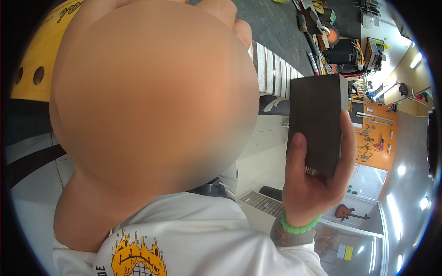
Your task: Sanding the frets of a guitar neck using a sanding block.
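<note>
My right hand (pixel 317 188), wearing a green bead bracelet (pixel 300 224), grips a dark rectangular block (pixel 315 119). Its thumb lies on the block's near face, and the fingers wrap the right edge. The block is held up, roughly upright. My left arm (pixel 87 207) rises from the lower left, very close to the camera. A large round blurred patch covers most of my left hand (pixel 221 14); only some bent fingers show at the top. What those fingers touch is hidden. Behind, between the two hands, runs a strip (pixel 276 69) banded white and dark.
A yellow panel (pixel 37 60) with two dark round holes stands at the left. Tools and pens line a dark worktop (pixel 276 25) at the upper right. Farther off are an orange tool board (pixel 375 142) and a hanging guitar (pixel 345 211). A slatted grille (pixel 262 202) lies low.
</note>
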Demonstrator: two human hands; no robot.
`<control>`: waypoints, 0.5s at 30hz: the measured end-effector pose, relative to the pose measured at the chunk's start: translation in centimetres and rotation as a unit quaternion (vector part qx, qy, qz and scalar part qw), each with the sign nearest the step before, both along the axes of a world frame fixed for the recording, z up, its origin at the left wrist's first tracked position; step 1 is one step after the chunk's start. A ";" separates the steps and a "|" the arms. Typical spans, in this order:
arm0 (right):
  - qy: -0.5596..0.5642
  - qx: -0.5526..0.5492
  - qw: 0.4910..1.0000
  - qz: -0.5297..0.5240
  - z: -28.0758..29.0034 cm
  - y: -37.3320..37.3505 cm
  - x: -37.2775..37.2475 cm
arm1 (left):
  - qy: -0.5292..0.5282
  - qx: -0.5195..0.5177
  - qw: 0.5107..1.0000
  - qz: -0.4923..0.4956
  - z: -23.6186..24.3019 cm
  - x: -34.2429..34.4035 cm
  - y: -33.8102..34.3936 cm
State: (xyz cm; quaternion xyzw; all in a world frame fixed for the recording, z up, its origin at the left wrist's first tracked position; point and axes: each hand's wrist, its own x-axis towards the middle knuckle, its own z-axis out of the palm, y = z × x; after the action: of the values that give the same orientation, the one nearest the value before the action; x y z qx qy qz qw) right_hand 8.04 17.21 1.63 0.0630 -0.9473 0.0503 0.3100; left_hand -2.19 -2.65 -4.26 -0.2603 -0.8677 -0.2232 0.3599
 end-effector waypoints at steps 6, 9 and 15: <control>-0.011 0.023 1.000 -0.002 0.8 -0.5 -4.4 | 0.010 -0.009 1.000 0.008 -0.2 0.0 0.2; -0.033 0.034 0.999 -0.004 0.8 -0.8 -4.0 | 0.009 -0.011 1.000 0.012 -0.4 0.0 -0.1; 0.035 -0.042 0.998 -0.016 -0.9 -0.1 2.0 | -0.005 -0.032 0.999 0.024 0.2 0.6 0.4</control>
State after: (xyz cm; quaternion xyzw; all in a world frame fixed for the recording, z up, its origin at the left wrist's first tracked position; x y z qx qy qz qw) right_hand 10.01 17.12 0.70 0.0364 -0.9338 0.0829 0.3461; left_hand -1.61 -2.29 -4.04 -0.2492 -0.8823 -0.1879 0.3524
